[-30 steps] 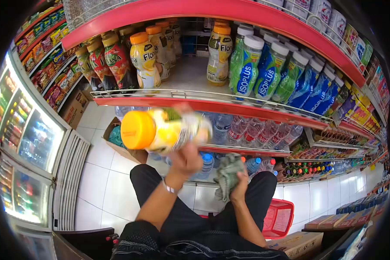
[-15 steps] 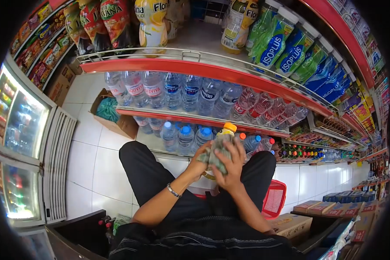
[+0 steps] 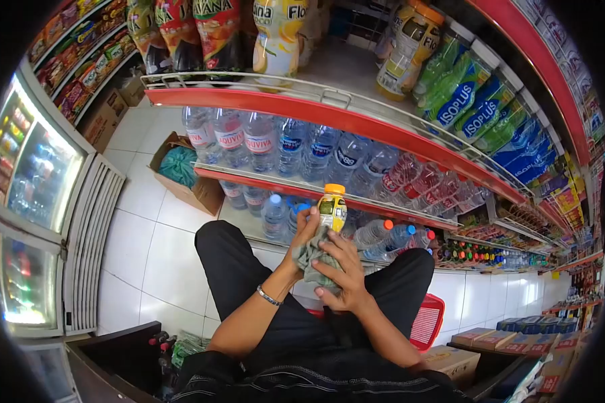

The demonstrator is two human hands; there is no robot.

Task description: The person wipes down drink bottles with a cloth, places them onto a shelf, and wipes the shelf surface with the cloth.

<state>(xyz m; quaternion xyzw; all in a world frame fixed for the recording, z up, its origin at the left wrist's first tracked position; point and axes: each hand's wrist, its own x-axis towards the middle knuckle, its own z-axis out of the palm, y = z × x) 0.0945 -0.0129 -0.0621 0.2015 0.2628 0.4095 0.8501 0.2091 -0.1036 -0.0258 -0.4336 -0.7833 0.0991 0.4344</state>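
A yellow bottle with an orange cap [image 3: 333, 209] stands upright between my hands, its lower part hidden by a grey-green cloth [image 3: 312, 258]. My left hand [image 3: 302, 243] holds the bottle from the left side, fingers partly behind the cloth. On the right, my right hand [image 3: 343, 274] presses the cloth against the bottle's lower part. Similar bottles stand on the shelf above, one at the left [image 3: 277, 41] and one at the right [image 3: 410, 50].
Water bottles [image 3: 260, 141] fill the shelf beyond my hands, under a red shelf edge [image 3: 329, 117]. A cardboard box [image 3: 198, 191] sits on the floor at left, a red basket [image 3: 429, 321] by my right knee. Glass-door fridges [image 3: 40, 168] stand far left.
The bottle has come from the upper left to between my hands, upright. The cloth, earlier in my right hand alone, now wraps its lower part. The view has tilted down.
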